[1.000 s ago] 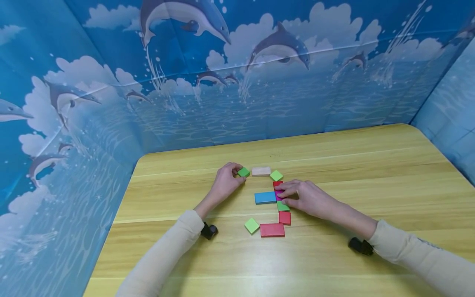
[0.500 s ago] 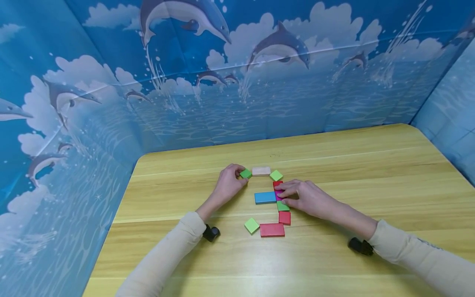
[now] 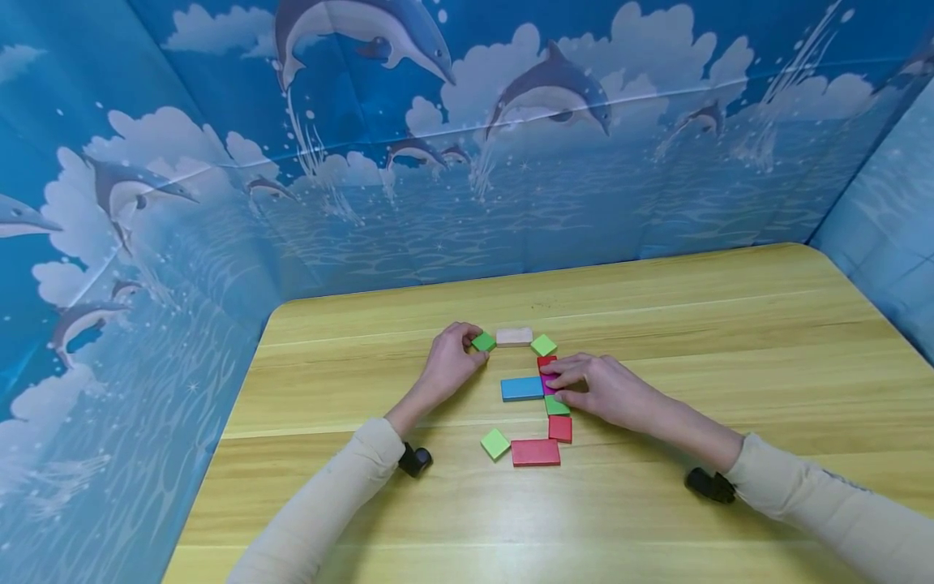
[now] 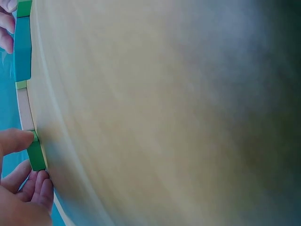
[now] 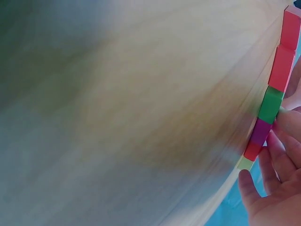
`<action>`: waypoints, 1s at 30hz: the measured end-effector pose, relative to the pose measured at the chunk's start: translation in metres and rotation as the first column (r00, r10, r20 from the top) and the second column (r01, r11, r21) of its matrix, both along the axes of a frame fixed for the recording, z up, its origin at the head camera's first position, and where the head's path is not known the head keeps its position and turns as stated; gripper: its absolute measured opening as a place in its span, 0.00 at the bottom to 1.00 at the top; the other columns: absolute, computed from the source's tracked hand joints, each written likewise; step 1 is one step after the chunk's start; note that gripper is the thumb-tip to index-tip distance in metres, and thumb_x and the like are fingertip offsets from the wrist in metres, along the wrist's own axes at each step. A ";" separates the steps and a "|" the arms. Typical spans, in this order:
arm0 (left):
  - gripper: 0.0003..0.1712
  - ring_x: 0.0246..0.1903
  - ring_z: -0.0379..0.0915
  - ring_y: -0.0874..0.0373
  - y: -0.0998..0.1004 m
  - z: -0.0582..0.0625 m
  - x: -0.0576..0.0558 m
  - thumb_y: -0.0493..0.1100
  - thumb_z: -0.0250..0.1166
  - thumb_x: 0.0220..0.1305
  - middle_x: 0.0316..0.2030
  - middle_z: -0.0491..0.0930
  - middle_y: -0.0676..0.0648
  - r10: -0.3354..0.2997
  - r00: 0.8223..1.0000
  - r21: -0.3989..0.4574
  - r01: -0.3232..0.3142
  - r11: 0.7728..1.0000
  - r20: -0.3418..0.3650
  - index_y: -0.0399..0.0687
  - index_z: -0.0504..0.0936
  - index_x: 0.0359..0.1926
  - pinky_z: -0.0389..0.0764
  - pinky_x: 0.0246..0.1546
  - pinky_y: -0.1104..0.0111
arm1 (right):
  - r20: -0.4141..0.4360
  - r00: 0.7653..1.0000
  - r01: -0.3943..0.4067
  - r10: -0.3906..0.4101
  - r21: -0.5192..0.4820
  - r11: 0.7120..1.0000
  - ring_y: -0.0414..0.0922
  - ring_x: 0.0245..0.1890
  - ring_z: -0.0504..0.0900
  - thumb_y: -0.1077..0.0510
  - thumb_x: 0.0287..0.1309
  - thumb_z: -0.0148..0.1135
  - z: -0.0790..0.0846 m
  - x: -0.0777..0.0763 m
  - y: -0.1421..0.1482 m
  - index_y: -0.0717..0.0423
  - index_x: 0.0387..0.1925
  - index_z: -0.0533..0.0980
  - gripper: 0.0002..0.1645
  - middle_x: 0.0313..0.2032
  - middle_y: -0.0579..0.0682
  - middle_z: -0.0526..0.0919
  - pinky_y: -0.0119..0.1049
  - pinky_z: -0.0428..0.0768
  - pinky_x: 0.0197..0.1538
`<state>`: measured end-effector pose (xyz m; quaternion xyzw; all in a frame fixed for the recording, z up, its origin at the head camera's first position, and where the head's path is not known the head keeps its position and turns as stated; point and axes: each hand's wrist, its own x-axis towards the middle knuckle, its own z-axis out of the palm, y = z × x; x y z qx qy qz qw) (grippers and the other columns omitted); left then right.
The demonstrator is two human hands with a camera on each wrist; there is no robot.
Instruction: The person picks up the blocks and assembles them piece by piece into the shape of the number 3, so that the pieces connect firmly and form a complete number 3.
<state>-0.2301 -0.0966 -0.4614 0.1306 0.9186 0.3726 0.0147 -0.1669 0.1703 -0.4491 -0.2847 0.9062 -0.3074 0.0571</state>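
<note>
Between thumb and fingers, my left hand [image 3: 448, 355] pinches a green block [image 3: 483, 342] at the left end of the pale pinkish block [image 3: 514, 337]. The left wrist view has that green block [image 4: 36, 155] between thumb and fingertips. My right hand [image 3: 609, 391] rests against a column of blocks, its fingers fairly straight. Its fingertips touch the purple block [image 5: 261, 132] and the neighbouring red block [image 5: 252, 150], with the thumb by the green block [image 5: 270, 104]. In the head view the fingers partly cover the purple and upper red blocks.
A blue block [image 3: 521, 389] juts left from the column. A light green block [image 3: 543, 345] lies at its top. Below come a red square block [image 3: 559, 428], a long red block [image 3: 536, 453] and another light green block [image 3: 495, 444]. The wooden table [image 3: 693, 316] meets a dolphin-print curtain [image 3: 467, 235].
My left hand has slid the green block slightly right and toward me, closer to the pale block, then stayed still. The right hand and the other blocks have not moved.
</note>
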 end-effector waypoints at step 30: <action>0.25 0.42 0.70 0.56 -0.002 -0.003 0.000 0.39 0.71 0.59 0.44 0.77 0.48 -0.009 1.000 0.011 0.009 1.000 0.020 0.39 0.78 0.57 0.76 0.43 0.66 | -0.040 0.998 -0.046 0.046 0.007 0.999 0.53 0.59 0.75 0.60 0.56 0.72 0.004 -0.004 -0.002 0.53 0.49 0.85 0.17 0.56 0.48 0.81 0.53 0.75 0.58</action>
